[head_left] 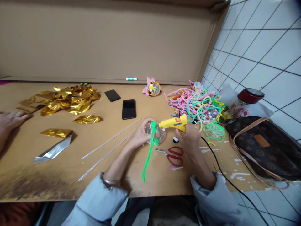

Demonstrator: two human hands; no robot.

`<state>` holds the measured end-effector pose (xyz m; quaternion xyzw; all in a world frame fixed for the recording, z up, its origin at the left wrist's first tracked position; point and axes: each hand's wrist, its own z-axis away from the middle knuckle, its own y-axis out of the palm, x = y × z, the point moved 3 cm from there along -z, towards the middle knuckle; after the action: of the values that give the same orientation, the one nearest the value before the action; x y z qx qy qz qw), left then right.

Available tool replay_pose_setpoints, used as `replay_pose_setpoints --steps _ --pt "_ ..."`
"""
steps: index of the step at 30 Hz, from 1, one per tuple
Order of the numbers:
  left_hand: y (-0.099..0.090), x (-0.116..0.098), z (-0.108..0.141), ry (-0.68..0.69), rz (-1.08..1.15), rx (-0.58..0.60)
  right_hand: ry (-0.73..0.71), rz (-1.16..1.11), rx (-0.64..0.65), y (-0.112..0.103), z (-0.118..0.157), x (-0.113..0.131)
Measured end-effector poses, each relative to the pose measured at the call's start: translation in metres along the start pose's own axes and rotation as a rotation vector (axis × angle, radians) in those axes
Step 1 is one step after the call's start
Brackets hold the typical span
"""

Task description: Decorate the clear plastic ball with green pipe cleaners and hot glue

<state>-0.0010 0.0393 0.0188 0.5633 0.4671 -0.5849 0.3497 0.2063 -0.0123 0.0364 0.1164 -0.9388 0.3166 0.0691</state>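
My left hand (140, 134) holds a clear plastic ball (160, 135) with a green pipe cleaner (148, 153) laid across it; the cleaner's long tail hangs down toward the table's near edge. My right hand (188, 138) grips a yellow hot glue gun (175, 123), its nozzle pointing left at the ball and the green cleaner. The gun's black cord (225, 179) runs off to the lower right. Red-handled scissors (172, 154) lie on the table just below both hands.
A tangle of coloured pipe cleaners (196, 103) lies right of the gun, with a brown patterned bag (265, 147) and a red-lidded jar (250, 95) beyond. Two phones (129, 109), gold foil pieces (68, 100), two thin clear sticks (110, 142) and another person's hand (10, 121) are left.
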Motion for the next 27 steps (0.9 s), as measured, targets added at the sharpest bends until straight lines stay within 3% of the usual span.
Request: replay_pose_setpoints --steps 13,27 --pt "-0.0017 0.0023 -0.0005 0.003 -0.018 -0.005 0.011 0.027 0.192 0.0017 0.0003 -0.0023" --pt "-0.0006 0.0015 -0.0005 -0.01 0.02 -0.001 -0.023 0.039 0.185 -0.0003 -0.0006 0.001"
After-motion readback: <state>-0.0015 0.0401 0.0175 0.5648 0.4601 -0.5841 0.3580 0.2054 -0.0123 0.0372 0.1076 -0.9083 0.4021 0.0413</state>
